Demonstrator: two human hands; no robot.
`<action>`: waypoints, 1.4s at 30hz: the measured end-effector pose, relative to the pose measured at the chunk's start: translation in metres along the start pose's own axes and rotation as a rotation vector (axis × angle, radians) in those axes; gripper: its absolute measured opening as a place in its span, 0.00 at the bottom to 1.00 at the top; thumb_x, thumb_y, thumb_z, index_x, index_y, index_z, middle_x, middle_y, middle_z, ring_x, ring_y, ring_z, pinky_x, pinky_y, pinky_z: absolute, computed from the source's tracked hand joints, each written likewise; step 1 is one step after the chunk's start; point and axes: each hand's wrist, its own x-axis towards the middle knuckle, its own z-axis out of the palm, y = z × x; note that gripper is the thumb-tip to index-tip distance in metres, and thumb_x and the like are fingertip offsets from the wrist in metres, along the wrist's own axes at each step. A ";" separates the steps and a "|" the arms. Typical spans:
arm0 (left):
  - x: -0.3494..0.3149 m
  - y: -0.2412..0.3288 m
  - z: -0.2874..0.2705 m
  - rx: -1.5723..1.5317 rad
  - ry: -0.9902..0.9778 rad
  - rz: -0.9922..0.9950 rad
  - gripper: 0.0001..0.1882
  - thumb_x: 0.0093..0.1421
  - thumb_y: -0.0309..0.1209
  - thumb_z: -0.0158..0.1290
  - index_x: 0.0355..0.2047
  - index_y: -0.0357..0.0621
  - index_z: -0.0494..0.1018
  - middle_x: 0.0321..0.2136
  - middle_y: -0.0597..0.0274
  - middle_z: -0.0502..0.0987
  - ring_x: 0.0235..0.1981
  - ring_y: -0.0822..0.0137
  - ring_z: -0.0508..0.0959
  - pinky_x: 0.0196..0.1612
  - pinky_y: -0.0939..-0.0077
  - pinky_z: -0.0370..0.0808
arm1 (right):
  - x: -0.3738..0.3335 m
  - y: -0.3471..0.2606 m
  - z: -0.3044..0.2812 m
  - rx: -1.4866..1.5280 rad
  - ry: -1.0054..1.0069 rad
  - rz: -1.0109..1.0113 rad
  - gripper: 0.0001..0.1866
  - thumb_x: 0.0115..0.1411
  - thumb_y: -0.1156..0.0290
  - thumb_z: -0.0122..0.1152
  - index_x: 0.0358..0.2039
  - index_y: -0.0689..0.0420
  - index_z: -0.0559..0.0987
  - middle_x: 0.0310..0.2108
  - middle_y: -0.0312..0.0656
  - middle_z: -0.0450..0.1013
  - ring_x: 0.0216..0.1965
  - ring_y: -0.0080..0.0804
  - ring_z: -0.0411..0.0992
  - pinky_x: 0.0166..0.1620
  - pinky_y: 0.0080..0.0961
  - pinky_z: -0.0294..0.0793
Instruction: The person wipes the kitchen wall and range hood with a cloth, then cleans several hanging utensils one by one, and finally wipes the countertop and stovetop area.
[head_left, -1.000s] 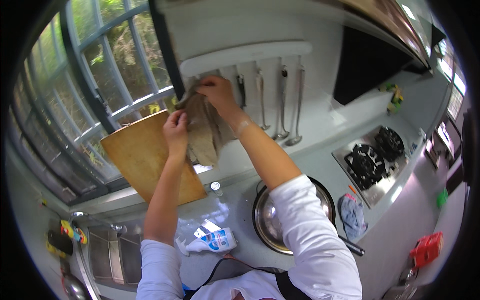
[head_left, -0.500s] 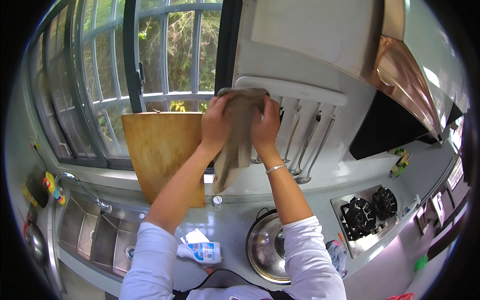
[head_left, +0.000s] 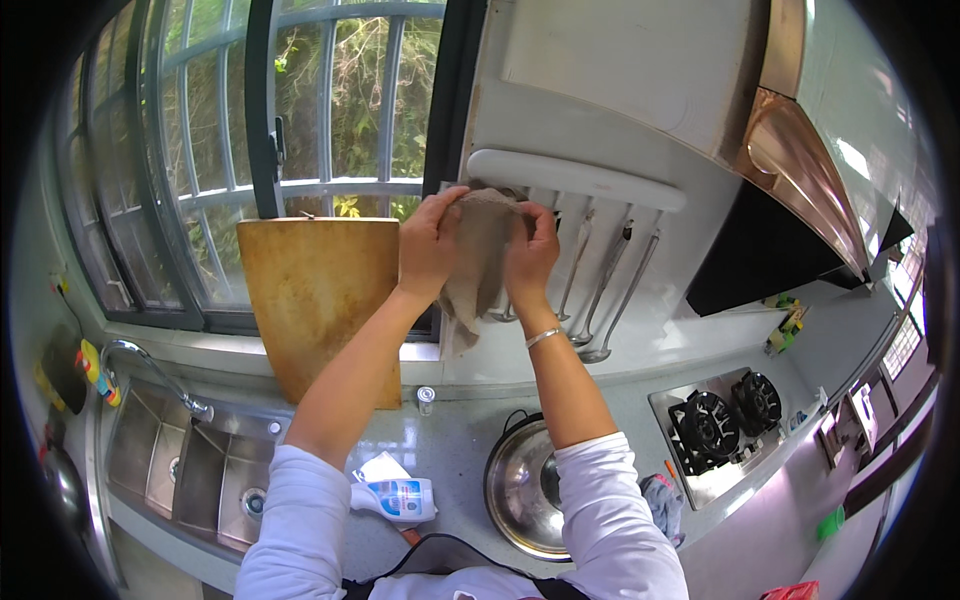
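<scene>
Holding a limp grey-brown cloth (head_left: 478,262) up against the white wall, both hands closed on its top edge: left hand (head_left: 430,245) pinching the left corner, right hand (head_left: 530,255) gripping the right side. Cloth looks soft, creased, hanging in loose folds below the fingers. It sits just under a long white rounded rail (head_left: 575,178), touching or nearly so.

Metal ladles (head_left: 610,300), thin-handled and shiny, hang from the rail just right of the cloth; the right hand partly covers one. Wooden cutting board (head_left: 318,300), worn and yellow-brown with rounded corners, leans upright against the window sill to the left. Barred window (head_left: 300,120) behind it, greenery outside.

Below: pale speckled surface (head_left: 455,440), steel sink (head_left: 180,465) with curved tap, round steel pot lid (head_left: 520,490), plastic bottle (head_left: 400,497) lying on its side, gas stove (head_left: 720,425).
</scene>
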 end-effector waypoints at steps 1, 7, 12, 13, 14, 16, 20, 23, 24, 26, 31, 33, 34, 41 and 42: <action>-0.003 0.009 -0.008 -0.007 -0.002 -0.049 0.14 0.56 0.20 0.45 0.43 0.41 0.73 0.34 0.57 0.77 0.35 0.68 0.76 0.41 0.78 0.71 | -0.005 -0.017 0.001 -0.005 -0.072 0.010 0.05 0.57 0.75 0.52 0.35 0.60 0.72 0.28 0.43 0.70 0.29 0.32 0.69 0.34 0.25 0.68; -0.081 0.005 -0.043 -0.527 0.138 -0.631 0.16 0.56 0.18 0.44 0.45 0.35 0.70 0.37 0.62 0.75 0.37 0.71 0.75 0.42 0.80 0.71 | -0.127 -0.042 -0.015 0.094 -0.606 0.272 0.28 0.55 0.72 0.53 0.57 0.59 0.60 0.45 0.52 0.69 0.50 0.36 0.68 0.53 0.30 0.64; -0.124 0.026 -0.078 -0.582 -0.093 -0.808 0.18 0.55 0.17 0.43 0.48 0.35 0.69 0.40 0.60 0.74 0.39 0.74 0.74 0.43 0.82 0.71 | -0.201 -0.054 -0.043 0.308 -0.840 0.641 0.28 0.55 0.73 0.53 0.57 0.60 0.60 0.48 0.50 0.68 0.53 0.36 0.65 0.56 0.30 0.62; -0.123 0.025 -0.087 -0.548 -0.106 -0.799 0.19 0.55 0.17 0.44 0.49 0.35 0.69 0.40 0.59 0.73 0.39 0.74 0.73 0.42 0.81 0.71 | -0.211 -0.048 -0.047 0.312 -0.931 0.686 0.28 0.55 0.73 0.53 0.57 0.61 0.61 0.47 0.49 0.69 0.52 0.36 0.66 0.55 0.29 0.62; -0.119 0.028 -0.094 -0.571 -0.051 -0.791 0.19 0.56 0.17 0.44 0.49 0.36 0.68 0.40 0.59 0.73 0.39 0.74 0.73 0.42 0.81 0.72 | -0.219 -0.044 -0.053 0.320 -0.995 0.706 0.27 0.55 0.73 0.54 0.56 0.61 0.62 0.47 0.47 0.70 0.51 0.35 0.67 0.54 0.29 0.63; -0.108 0.037 -0.113 -0.599 0.074 -0.760 0.20 0.56 0.17 0.44 0.51 0.36 0.67 0.40 0.59 0.73 0.38 0.73 0.74 0.43 0.80 0.72 | -0.220 -0.045 -0.063 0.355 -1.140 0.730 0.25 0.56 0.72 0.54 0.54 0.62 0.64 0.46 0.45 0.71 0.48 0.34 0.69 0.53 0.27 0.65; -0.114 0.041 -0.127 -0.618 0.022 -0.789 0.22 0.56 0.17 0.45 0.53 0.37 0.64 0.43 0.59 0.72 0.41 0.71 0.73 0.46 0.79 0.71 | -0.191 -0.080 -0.071 0.716 -0.820 1.084 0.23 0.55 0.74 0.54 0.52 0.62 0.67 0.44 0.41 0.72 0.45 0.32 0.70 0.51 0.26 0.67; -0.149 0.058 -0.103 -0.575 -0.087 -0.822 0.23 0.57 0.17 0.45 0.54 0.37 0.63 0.44 0.60 0.72 0.44 0.71 0.73 0.48 0.78 0.70 | -0.177 -0.093 -0.061 0.778 -0.466 0.941 0.23 0.53 0.76 0.53 0.51 0.62 0.68 0.44 0.41 0.71 0.46 0.32 0.69 0.50 0.27 0.67; -0.162 0.064 -0.091 -0.658 -0.049 -0.840 0.23 0.56 0.18 0.45 0.54 0.38 0.63 0.44 0.60 0.72 0.44 0.71 0.72 0.49 0.78 0.69 | -0.176 -0.091 -0.057 0.626 -0.484 0.797 0.23 0.52 0.76 0.53 0.51 0.62 0.69 0.44 0.42 0.71 0.46 0.33 0.69 0.50 0.28 0.67; -0.182 0.057 -0.086 -0.635 -0.141 -0.873 0.23 0.56 0.18 0.46 0.54 0.39 0.63 0.45 0.60 0.71 0.45 0.70 0.72 0.50 0.77 0.68 | -0.173 -0.091 -0.049 0.314 -0.487 0.491 0.23 0.51 0.77 0.53 0.50 0.62 0.69 0.44 0.45 0.70 0.47 0.37 0.68 0.50 0.30 0.66; -0.178 0.065 -0.098 -0.148 -0.533 -0.659 0.24 0.56 0.21 0.47 0.55 0.43 0.64 0.48 0.57 0.70 0.46 0.68 0.71 0.49 0.75 0.68 | -0.149 -0.041 -0.023 0.116 -0.349 0.665 0.22 0.48 0.78 0.51 0.46 0.64 0.70 0.45 0.53 0.64 0.47 0.49 0.63 0.51 0.35 0.62; -0.180 0.068 -0.102 -0.189 -0.478 -0.535 0.21 0.57 0.22 0.45 0.52 0.40 0.65 0.45 0.58 0.73 0.43 0.69 0.74 0.44 0.76 0.71 | -0.128 -0.021 -0.010 -0.089 -0.157 0.295 0.23 0.47 0.81 0.49 0.47 0.62 0.70 0.47 0.53 0.64 0.50 0.49 0.62 0.52 0.35 0.62; -0.187 0.066 -0.107 -0.234 -0.445 -0.625 0.20 0.57 0.21 0.45 0.52 0.39 0.65 0.45 0.58 0.73 0.42 0.69 0.75 0.44 0.77 0.71 | -0.111 -0.018 -0.004 -0.196 -0.096 0.155 0.24 0.47 0.81 0.49 0.49 0.63 0.69 0.51 0.56 0.60 0.52 0.51 0.59 0.54 0.38 0.59; -0.240 0.047 -0.147 -0.235 -0.333 -1.012 0.17 0.57 0.19 0.42 0.47 0.34 0.68 0.38 0.54 0.76 0.35 0.66 0.78 0.34 0.78 0.74 | -0.083 0.021 0.046 -0.677 -0.132 -0.097 0.30 0.52 0.72 0.54 0.55 0.67 0.59 0.58 0.68 0.48 0.58 0.70 0.47 0.58 0.56 0.49; -0.247 0.045 -0.153 -0.243 -0.321 -1.027 0.16 0.57 0.19 0.42 0.47 0.34 0.69 0.37 0.53 0.76 0.35 0.67 0.78 0.33 0.79 0.74 | -0.085 0.026 0.046 -0.688 -0.138 -0.109 0.30 0.52 0.70 0.54 0.55 0.67 0.60 0.58 0.67 0.49 0.58 0.70 0.48 0.57 0.56 0.49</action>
